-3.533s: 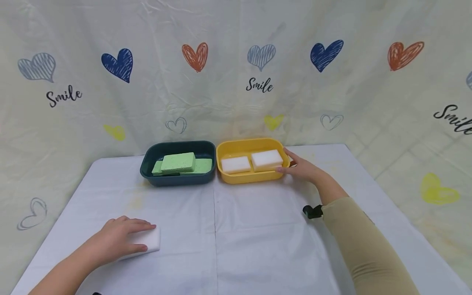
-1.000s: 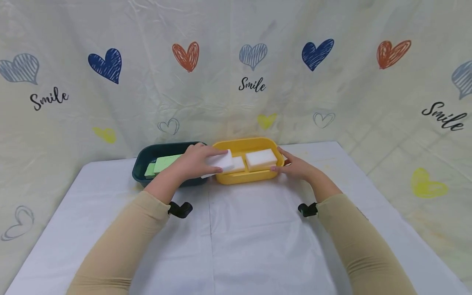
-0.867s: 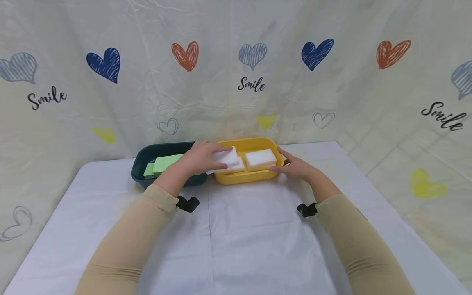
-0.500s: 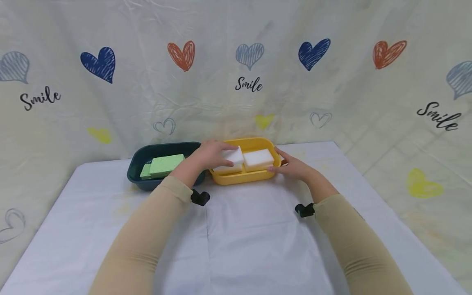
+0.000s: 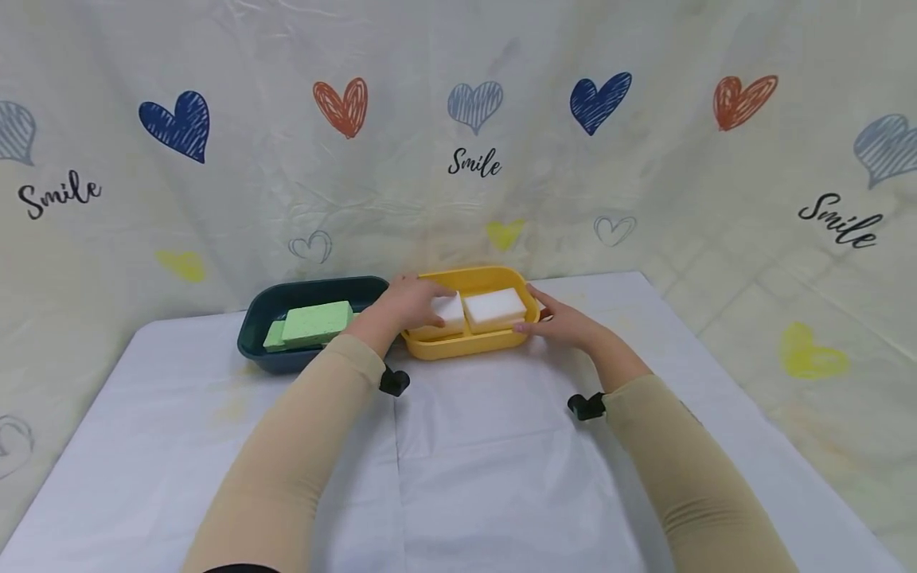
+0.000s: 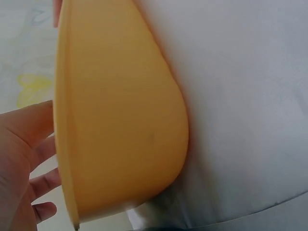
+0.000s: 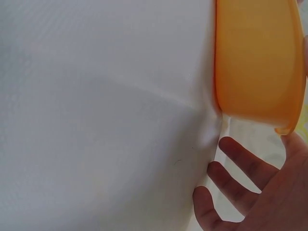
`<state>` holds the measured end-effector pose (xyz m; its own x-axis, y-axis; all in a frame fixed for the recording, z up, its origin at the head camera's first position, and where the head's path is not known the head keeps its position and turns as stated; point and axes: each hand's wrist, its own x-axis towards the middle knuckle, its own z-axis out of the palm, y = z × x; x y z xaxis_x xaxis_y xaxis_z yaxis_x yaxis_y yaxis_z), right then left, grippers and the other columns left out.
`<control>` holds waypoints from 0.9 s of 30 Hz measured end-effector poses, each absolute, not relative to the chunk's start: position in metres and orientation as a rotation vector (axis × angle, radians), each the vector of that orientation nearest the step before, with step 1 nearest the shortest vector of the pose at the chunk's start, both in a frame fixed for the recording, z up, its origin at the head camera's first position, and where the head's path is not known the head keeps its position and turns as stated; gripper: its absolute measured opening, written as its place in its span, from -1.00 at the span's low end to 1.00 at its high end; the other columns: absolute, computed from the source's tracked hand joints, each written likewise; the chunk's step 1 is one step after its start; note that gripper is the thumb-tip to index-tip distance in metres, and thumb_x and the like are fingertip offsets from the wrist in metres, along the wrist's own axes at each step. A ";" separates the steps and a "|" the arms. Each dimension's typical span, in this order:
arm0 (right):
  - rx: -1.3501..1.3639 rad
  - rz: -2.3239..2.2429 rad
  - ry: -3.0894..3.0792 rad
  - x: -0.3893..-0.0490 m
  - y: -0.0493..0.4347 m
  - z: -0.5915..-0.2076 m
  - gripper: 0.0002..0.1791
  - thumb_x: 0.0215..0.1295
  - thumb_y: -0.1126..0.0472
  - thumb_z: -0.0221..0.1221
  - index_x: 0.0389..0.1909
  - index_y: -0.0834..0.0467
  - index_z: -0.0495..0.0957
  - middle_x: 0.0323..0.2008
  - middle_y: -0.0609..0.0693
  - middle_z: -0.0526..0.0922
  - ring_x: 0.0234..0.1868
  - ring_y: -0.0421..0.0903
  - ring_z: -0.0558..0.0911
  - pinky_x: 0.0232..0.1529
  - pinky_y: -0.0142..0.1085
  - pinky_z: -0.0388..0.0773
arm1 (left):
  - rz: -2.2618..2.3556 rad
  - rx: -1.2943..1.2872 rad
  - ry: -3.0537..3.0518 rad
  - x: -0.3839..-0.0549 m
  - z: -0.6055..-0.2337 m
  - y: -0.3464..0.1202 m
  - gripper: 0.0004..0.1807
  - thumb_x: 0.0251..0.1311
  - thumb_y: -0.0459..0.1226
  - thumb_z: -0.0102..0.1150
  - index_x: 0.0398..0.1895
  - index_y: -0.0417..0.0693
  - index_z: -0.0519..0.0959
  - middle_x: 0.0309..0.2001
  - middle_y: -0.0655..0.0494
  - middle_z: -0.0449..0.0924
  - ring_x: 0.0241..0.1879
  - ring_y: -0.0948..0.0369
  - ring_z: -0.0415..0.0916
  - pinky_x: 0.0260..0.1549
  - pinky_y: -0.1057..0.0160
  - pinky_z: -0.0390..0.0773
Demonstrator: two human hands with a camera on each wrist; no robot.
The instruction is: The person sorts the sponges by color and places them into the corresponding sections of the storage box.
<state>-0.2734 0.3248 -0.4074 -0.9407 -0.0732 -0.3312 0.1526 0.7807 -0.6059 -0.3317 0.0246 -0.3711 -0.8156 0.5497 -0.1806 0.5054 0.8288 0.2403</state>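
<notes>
Two white foam sponges show in the yellow tray (image 5: 473, 344). The left hand (image 5: 408, 302) is over the tray's left part, with thumb and fingers about the left white sponge (image 5: 449, 312). Whether another lies beneath it, I cannot tell. Beside it lies the right white sponge (image 5: 496, 307). The right hand (image 5: 562, 320) grips the tray's right end between thumb and index finger; its other fingers spread apart in the right wrist view. Only the tray's outer wall (image 6: 120, 110) and part of the left hand (image 6: 17, 173) appear in the left wrist view; the sponge is hidden there.
A dark green tray (image 5: 275, 362) holding green sponges (image 5: 318, 322) stands just left of the yellow one, partly behind the left arm. Both trays stand at the back of the white-covered table (image 5: 487, 446), before a cloth (image 5: 401, 191) printed with hearts.
The left hand has carried a white sponge from the table's front left into the yellow tray's left part, and has lowered slightly in the last half second. The right hand keeps its place.
</notes>
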 end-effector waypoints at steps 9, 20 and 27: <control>0.081 -0.915 2.615 -0.277 0.321 -0.412 0.29 -0.08 -0.56 0.26 0.58 -0.33 -0.27 0.27 0.24 0.31 0.19 0.20 0.35 0.25 0.19 0.33 | 0.243 0.714 2.745 -0.333 -0.384 0.022 -0.34 0.23 0.02 0.33 0.41 0.40 0.39 0.36 0.17 0.41 0.42 -0.06 0.09 0.45 -0.15 -0.13; 0.076 -0.901 2.615 -0.282 0.321 -0.410 0.25 -0.01 -0.52 0.26 0.58 -0.35 -0.28 0.26 0.24 0.32 0.18 0.20 0.35 0.25 0.19 0.32 | 0.280 0.776 2.788 -0.333 -0.373 0.017 -0.30 0.26 0.07 0.27 0.46 0.29 0.34 0.40 0.12 0.36 0.41 -0.04 0.18 0.41 -0.19 -0.03; 0.031 -0.891 2.611 -0.285 0.322 -0.411 0.25 0.01 -0.52 0.24 0.58 -0.32 -0.30 0.24 0.24 0.33 0.18 0.20 0.35 0.24 0.17 0.32 | 0.280 0.726 2.799 -0.330 -0.369 0.012 -0.30 0.27 0.10 0.25 0.47 0.29 0.33 0.43 0.07 0.31 0.42 -0.06 0.13 0.42 -0.20 -0.07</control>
